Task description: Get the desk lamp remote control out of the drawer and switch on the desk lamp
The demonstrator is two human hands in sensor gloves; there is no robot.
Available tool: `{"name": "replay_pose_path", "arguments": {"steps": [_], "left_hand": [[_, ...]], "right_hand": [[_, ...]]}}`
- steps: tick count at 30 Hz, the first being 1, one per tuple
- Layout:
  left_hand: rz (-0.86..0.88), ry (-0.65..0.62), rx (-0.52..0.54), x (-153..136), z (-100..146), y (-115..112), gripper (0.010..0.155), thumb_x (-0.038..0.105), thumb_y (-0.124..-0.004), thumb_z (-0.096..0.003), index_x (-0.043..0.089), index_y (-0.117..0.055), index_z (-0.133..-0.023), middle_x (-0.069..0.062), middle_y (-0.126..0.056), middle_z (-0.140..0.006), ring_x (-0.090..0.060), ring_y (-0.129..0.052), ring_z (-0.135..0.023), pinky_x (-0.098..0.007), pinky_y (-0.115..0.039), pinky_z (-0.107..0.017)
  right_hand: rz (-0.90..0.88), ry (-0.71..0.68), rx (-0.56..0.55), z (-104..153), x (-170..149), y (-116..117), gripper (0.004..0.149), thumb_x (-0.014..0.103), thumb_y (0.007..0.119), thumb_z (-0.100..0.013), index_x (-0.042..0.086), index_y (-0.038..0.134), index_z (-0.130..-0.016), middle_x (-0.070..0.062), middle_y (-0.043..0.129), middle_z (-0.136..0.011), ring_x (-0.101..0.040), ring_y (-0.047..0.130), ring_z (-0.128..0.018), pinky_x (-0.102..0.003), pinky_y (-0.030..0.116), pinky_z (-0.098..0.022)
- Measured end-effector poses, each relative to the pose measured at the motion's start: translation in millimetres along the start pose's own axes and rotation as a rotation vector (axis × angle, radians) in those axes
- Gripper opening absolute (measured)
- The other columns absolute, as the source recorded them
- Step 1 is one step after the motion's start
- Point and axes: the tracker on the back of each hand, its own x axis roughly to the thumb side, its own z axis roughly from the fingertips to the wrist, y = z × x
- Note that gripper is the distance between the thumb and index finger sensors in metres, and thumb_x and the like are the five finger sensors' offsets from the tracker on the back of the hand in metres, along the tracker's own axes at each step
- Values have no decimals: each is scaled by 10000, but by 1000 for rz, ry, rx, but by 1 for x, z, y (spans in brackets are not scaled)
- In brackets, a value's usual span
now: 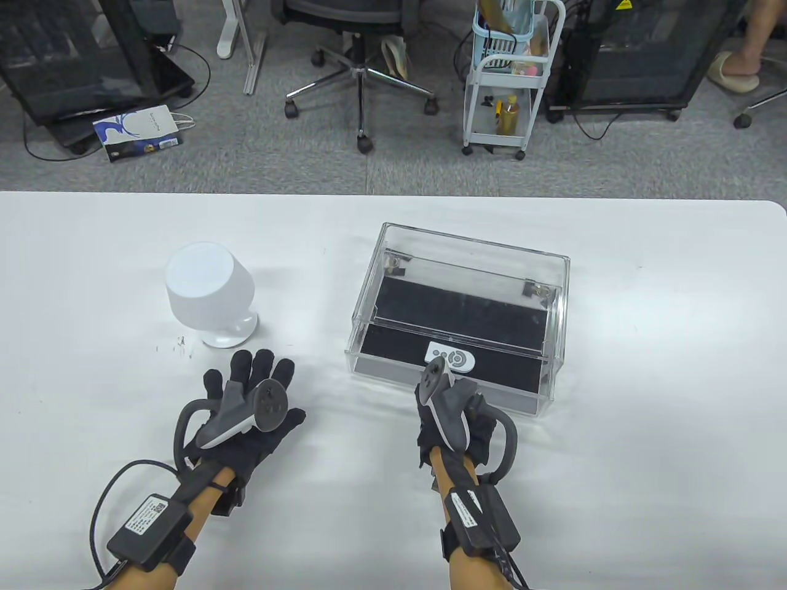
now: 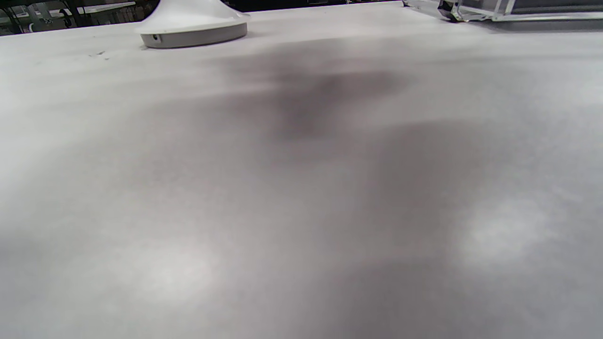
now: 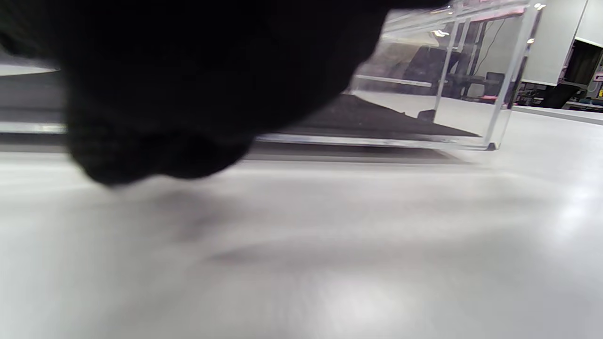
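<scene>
The white desk lamp point(image 1: 209, 294) stands on the white table point(image 1: 645, 430) at the left; its base shows in the left wrist view point(image 2: 193, 29). The clear acrylic drawer box point(image 1: 556, 319) with a black liner sits to its right. The white remote control point(image 1: 450, 357) lies on the liner near the front. My left hand point(image 1: 252, 372) rests flat on the table with fingers spread, just in front of the lamp, holding nothing. My right hand point(image 1: 439, 386) is at the drawer's front edge, just below the remote. The tracker hides its fingers. In the right wrist view the dark glove point(image 3: 188, 84) blocks the front of the box point(image 3: 499, 94).
Beyond the table's far edge are an office chair point(image 1: 363, 67), a white trolley point(image 1: 507, 92) and a paper bag point(image 1: 138, 132) on the floor. A corner of the box shows in the left wrist view point(image 2: 471, 12).
</scene>
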Motion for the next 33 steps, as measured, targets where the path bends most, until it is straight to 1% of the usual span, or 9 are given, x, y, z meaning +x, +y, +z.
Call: {"name": "replay_pose_path", "arguments": {"steps": [4, 9, 14, 17, 19, 22, 24, 27, 33], "left_hand": [[-6, -5, 8, 2, 2, 2, 766, 753, -342, -405, 484, 90, -977, 78, 127, -1141, -288, 134, -1089, -688, -48, -691], [-2, -5, 12, 2, 4, 3, 766, 753, -341, -405, 484, 92, -977, 76, 127, -1141, -289, 132, -1090, -687, -50, -692], [-2, -2, 8, 1, 3, 3, 766, 752, -343, -406, 483, 88, -979, 75, 124, -1143, -289, 126, -1092, -688, -53, -692], [-12, 1, 0, 1, 2, 1, 766, 752, -343, -406, 483, 88, -979, 76, 124, -1144, -289, 125, -1093, -688, -52, -693], [-14, 2, -3, 1, 1, 0, 766, 752, -345, -406, 483, 86, -980, 76, 123, -1144, -290, 124, -1093, -688, -54, -693], [-11, 2, -5, 1, 1, 0, 766, 752, -345, -406, 483, 84, -981, 76, 121, -1146, -289, 122, -1095, -688, -54, -693], [-5, 2, -11, 1, 0, 0, 765, 753, -344, -407, 484, 85, -981, 76, 122, -1146, -291, 120, -1096, -688, -56, -694], [-5, 2, -21, 0, -2, -2, 766, 753, -345, -407, 483, 81, -983, 74, 117, -1148, -292, 116, -1098, -689, -59, -694], [9, 3, -29, -1, -3, -2, 765, 754, -344, -407, 484, 80, -984, 76, 115, -1150, -292, 110, -1101, -690, -62, -695]], "right_hand": [[74, -63, 21, 23, -4, 1, 752, 780, 761, -344, 92, 940, -589, 74, 1069, -238, -71, 1012, -3, -182, 850, -22], [96, -68, 114, 29, -8, -11, 756, 781, 713, -369, 107, 913, -648, 48, 1090, -327, -89, 1047, -69, -187, 866, -56], [-21, -151, -88, 29, -8, -62, 706, 805, 730, -339, 185, 934, -610, 80, 1069, -270, -81, 1002, -25, -177, 838, -39], [-95, -228, -89, 12, -5, -79, 645, 759, 756, -346, 262, 892, -734, 61, 1078, -459, -126, 1053, -214, -206, 866, -150], [-92, -261, 28, -6, -1, -77, 570, 690, 801, -365, 377, 839, -839, 41, 1011, -792, -192, 1074, -604, -308, 918, -361], [-126, -285, 187, -33, 4, -65, 500, 522, 903, -389, 384, 835, -865, 21, 889, -992, -252, 865, -965, -451, 760, -692], [-85, -231, 278, -51, 8, -53, 505, 448, 938, -401, 400, 813, -889, 19, 857, -1025, -245, 827, -994, -424, 725, -723], [35, -220, 299, -64, 16, -40, 547, 403, 970, -388, 429, 788, -903, 40, 838, -1040, -221, 800, -1009, -400, 713, -736], [154, -197, 372, -74, 33, -16, 675, 436, 1011, -339, 420, 732, -954, 33, 851, -1032, -244, 852, -991, -415, 752, -717]]}}
